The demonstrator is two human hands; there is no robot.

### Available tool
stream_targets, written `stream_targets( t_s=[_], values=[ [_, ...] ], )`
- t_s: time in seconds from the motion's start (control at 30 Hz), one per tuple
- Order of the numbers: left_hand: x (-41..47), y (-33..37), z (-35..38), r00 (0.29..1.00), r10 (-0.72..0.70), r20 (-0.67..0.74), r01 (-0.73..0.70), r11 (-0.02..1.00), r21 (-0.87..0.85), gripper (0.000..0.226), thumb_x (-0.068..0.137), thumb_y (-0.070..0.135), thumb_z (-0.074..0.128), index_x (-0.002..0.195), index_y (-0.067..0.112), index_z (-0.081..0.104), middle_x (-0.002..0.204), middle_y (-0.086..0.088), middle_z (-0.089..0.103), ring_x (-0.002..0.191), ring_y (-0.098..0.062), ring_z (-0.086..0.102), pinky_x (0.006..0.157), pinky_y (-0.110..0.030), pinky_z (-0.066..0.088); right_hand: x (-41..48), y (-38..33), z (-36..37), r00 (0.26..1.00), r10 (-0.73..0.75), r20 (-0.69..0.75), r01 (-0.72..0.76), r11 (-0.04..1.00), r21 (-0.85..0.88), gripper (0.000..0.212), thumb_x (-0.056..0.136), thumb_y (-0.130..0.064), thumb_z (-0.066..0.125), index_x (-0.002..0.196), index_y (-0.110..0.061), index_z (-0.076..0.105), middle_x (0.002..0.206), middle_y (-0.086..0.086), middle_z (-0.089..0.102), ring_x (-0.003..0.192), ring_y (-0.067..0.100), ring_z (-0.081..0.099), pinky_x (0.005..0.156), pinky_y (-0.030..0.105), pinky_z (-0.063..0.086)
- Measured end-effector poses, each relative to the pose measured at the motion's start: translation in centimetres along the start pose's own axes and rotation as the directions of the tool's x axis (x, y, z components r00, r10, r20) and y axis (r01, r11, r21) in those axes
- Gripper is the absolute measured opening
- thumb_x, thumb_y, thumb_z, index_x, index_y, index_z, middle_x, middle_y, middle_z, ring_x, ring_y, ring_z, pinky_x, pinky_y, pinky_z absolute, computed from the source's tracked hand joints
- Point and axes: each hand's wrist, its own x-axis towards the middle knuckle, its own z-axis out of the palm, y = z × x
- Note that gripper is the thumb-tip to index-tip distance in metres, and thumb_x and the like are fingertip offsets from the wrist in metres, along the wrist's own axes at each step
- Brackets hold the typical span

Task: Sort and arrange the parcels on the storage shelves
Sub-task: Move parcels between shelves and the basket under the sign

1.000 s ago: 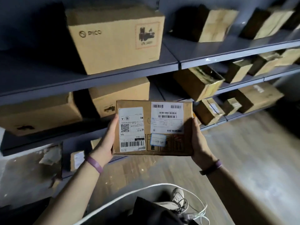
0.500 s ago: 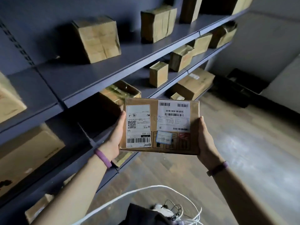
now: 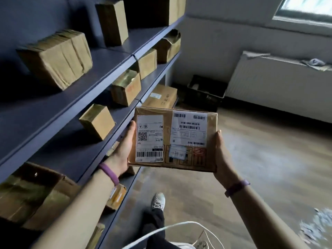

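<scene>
Beside parcel-laden shelves (image 3: 100, 76), labelled parcel (image 3: 172, 141) between both hands.

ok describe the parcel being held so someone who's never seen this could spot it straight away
Follow the dark shelving on the left to its near edge, where the left hand and right hand hold a flat parcel by its short sides. Unlike the chunky cartons on the shelves, it is thin and shows two big white barcode labels on top.

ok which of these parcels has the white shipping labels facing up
The flat parcel held between the left hand and right hand. It shows two large white barcode labels; the boxes on the shelves mostly show plain taped cardboard.
</scene>
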Motion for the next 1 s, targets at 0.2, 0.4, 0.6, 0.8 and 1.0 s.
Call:
stream_targets(
  t_s=[0.2,0.4,0.6,0.8,1.0],
  values=[
    [15.2,6.5,3.2,0.994,-0.025,0.108,0.013,0.994,0.106,0.073,0.078,0.085,0.026,0.130,0.043,0.054,0.129,0.000,0.063,0.119,-0.026,0.058,0.099,-0.057,0.044,12.4,-5.0,-1.3,0.992,-0.043,-0.116,0.047,0.999,0.028,0.055,0.095,-0.065,0.024,0.113,-0.032,0.065,0.121,0.004,0.070,0.108,0.023,0.068,0.096,0.050,0.051],
    [26.9,12.8,8.1,0.983,0.001,0.182,-0.033,0.984,0.173,0.070,0.076,0.085,0.029,0.131,0.048,0.051,0.136,0.002,0.057,0.126,-0.027,0.051,0.105,-0.061,0.036,22.7,-10.5,-3.7,0.989,-0.026,-0.145,0.044,0.992,0.120,0.068,0.095,-0.066,0.018,0.135,-0.024,0.054,0.128,0.008,0.066,0.114,0.029,0.064,0.100,0.056,0.047],
    [38.1,17.2,14.2,0.977,-0.039,0.209,-0.016,0.967,0.255,0.060,0.081,0.082,0.023,0.119,0.052,0.059,0.124,0.010,0.065,0.117,-0.019,0.058,0.096,-0.049,0.047,32.8,-15.4,-7.8,0.969,0.020,-0.247,0.034,0.977,0.210,0.060,0.098,-0.062,0.020,0.118,-0.024,0.062,0.124,0.012,0.067,0.111,0.030,0.066,0.100,0.054,0.048],
    [50.5,20.7,21.5,0.981,-0.001,0.196,-0.067,0.938,0.340,0.051,0.081,0.082,0.019,0.096,0.062,0.063,0.091,0.029,0.070,0.085,0.004,0.066,0.068,-0.026,0.051,45.2,-20.6,-13.6,0.954,0.048,-0.297,0.018,0.976,0.216,0.061,0.096,-0.064,0.026,0.114,-0.022,0.066,0.115,0.010,0.072,0.107,0.030,0.068,0.099,0.055,0.049],
    [62.3,25.1,28.6,0.982,-0.029,0.186,-0.022,0.964,0.266,0.058,0.083,0.079,0.020,0.097,0.052,0.069,0.100,0.017,0.073,0.092,-0.005,0.069,0.078,-0.033,0.055,58.5,-27.6,-19.0,0.942,0.067,-0.328,-0.008,0.984,0.178,0.061,0.096,-0.062,0.032,0.120,-0.017,0.066,0.107,0.005,0.075,0.098,0.022,0.072,0.092,0.048,0.055]
  ],
)
